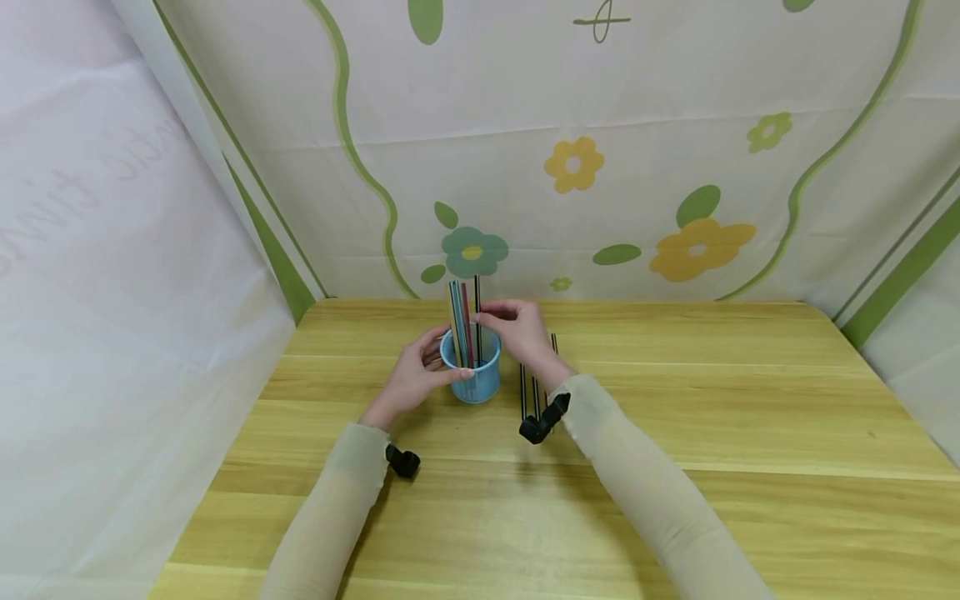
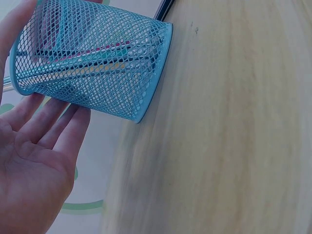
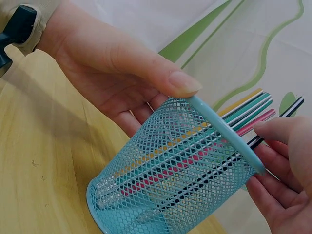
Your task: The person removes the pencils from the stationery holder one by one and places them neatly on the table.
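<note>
A light blue mesh pen cup (image 1: 483, 385) stands upright on the table. My left hand (image 1: 415, 373) holds it from the left, thumb at the near rim and fingers round the far side. At the rim, my right hand (image 1: 521, 332) pinches a black-and-white striped pencil (image 3: 294, 105) whose lower part is inside the cup. A yellow pencil (image 3: 246, 101), green pencils (image 3: 256, 108) and a pink pencil (image 3: 253, 122), all striped, lean together in the cup. The mesh partly veils their lower ends.
Several black striped pencils (image 1: 523, 392) lie on the wooden table (image 1: 720, 400) right of the cup, partly hidden by the right wrist and its camera (image 1: 534, 429). A white cloth with printed flowers (image 1: 697, 250) hangs behind the table's far edge.
</note>
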`<state>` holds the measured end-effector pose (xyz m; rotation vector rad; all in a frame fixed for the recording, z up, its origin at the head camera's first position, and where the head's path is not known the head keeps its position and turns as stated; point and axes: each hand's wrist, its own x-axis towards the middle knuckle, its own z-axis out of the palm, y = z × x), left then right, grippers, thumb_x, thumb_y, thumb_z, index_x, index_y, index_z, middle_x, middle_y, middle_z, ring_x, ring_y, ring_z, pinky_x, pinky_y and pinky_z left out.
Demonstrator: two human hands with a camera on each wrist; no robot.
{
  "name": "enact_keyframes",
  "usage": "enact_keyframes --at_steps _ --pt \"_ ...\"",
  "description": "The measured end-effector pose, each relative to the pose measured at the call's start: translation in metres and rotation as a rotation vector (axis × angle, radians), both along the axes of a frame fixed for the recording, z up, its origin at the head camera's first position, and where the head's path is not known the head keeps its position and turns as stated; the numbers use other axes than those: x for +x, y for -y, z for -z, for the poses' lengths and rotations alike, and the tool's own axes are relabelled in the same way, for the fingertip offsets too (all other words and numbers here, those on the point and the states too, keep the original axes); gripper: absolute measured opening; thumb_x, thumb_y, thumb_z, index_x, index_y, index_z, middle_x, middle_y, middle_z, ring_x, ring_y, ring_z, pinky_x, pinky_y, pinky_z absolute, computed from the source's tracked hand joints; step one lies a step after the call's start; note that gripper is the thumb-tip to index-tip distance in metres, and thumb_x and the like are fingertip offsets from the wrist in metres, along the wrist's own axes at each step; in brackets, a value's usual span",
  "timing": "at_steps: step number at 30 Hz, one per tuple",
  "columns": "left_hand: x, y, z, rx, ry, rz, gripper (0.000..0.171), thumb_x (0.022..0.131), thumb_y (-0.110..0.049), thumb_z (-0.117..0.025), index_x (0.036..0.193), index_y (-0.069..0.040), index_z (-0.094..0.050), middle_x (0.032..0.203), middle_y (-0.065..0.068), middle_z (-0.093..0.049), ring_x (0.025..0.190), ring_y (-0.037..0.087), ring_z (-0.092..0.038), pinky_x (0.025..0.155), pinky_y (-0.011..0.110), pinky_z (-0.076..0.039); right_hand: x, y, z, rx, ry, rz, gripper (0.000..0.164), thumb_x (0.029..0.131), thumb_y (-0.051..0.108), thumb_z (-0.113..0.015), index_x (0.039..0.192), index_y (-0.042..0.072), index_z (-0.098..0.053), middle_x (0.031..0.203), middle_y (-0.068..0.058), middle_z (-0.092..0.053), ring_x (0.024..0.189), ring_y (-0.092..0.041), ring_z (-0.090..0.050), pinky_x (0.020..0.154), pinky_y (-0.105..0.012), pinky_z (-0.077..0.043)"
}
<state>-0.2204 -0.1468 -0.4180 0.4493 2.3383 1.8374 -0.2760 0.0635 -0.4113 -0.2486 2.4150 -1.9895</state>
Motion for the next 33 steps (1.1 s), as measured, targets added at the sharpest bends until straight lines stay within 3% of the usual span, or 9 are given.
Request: enact_keyframes --at_steps 19,27,33 --pt "0.001 0.0 0.0 0.01 0.002 -0.002 0.079 0.087 -0.007 -0.083 0.153 0.0 -0.039 0.143 0.021 -0.055 0.131 0.034 -0.053 0.111 0.046 -0.042 0.005 -0.005 -0.013 -0.028 -0.028 0.027 0.028 0.092 0.028 -0.08 0.113 0.01 -0.078 0.108 -0.002 -0.073 0.1 -0.019 -0.067 0.087 -0.035 -0.057" --pt "0.001 -0.001 -0.001 0.01 0.005 -0.005 0.08 0.087 -0.01 -0.083 0.153 0.0 -0.04 0.143 0.02 -0.055 0.131 0.033 -0.053 0.111 0.046 -0.041 0.005 -0.008 -0.017 -0.06 -0.03 0.019 0.029 0.092 0.027 -0.08 0.114 0.009 -0.077 0.108 -0.003 -0.073 0.098 -0.021 -0.068 0.089 -0.04 -0.058" --pt "0.001 0.0 -0.001 0.007 0.004 -0.006 0.08 0.087 -0.01 -0.084 0.153 -0.001 -0.04 0.142 0.02 -0.056 0.13 0.032 -0.054 0.111 0.045 -0.042 0.006 -0.01 -0.021 -0.107 -0.036 0.014 0.03 0.092 0.025 -0.08 0.115 0.006 -0.076 0.107 -0.006 -0.073 0.095 -0.022 -0.07 0.084 -0.033 -0.059"
